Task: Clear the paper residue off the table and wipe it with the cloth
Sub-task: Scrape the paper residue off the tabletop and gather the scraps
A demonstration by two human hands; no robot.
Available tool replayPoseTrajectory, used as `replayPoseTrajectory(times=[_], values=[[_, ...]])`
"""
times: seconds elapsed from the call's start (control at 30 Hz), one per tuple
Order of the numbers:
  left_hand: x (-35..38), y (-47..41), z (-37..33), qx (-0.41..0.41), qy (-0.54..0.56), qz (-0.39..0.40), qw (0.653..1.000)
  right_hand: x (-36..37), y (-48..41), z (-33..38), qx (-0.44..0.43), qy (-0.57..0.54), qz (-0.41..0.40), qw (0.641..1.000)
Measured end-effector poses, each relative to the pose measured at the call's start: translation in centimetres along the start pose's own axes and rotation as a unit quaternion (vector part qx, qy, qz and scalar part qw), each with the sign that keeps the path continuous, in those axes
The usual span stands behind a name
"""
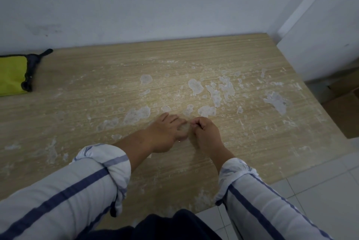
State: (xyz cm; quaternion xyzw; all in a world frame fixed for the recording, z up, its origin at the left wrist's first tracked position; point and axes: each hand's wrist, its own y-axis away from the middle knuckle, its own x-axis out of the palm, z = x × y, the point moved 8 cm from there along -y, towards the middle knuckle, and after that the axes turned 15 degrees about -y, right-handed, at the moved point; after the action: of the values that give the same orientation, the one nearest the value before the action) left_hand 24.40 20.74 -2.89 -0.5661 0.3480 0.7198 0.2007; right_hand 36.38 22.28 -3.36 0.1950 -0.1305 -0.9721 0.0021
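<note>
Left hand (167,133) flat on counter (93,76), fingers straight; right hand (206,133) curled, pinching bit of paper residue (195,86); cloth (12,74) far left.

Both arms (134,144) reach forward over the table (252,55), with the sleeves (104,162) rolled to mid-forearm. The left grip (165,133) lies palm down on the table, its fingers (171,120) stretched forward and close together. The right grip (206,133) sits just beside it, knuckles up, its fingers curled tight, tips turned toward the left grip. They seem to pinch or scrape at something, but blur hides it.
</note>
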Motion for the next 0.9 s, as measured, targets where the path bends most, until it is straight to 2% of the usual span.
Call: replayPoseTrajectory(times=[0.67, 0.9], values=[[-0.8, -0.8, -0.4, 0.018, -0.070, -0.006, 0.997, -0.1, 0.2, 0.1, 0.003, -0.033, 0.000, 0.999], [-0.3, -0.8, 0.2, 0.022, -0.037, 0.000, 0.999, -0.3, 0.1, 0.0, 0.002, -0.044, 0.003, 0.999]])
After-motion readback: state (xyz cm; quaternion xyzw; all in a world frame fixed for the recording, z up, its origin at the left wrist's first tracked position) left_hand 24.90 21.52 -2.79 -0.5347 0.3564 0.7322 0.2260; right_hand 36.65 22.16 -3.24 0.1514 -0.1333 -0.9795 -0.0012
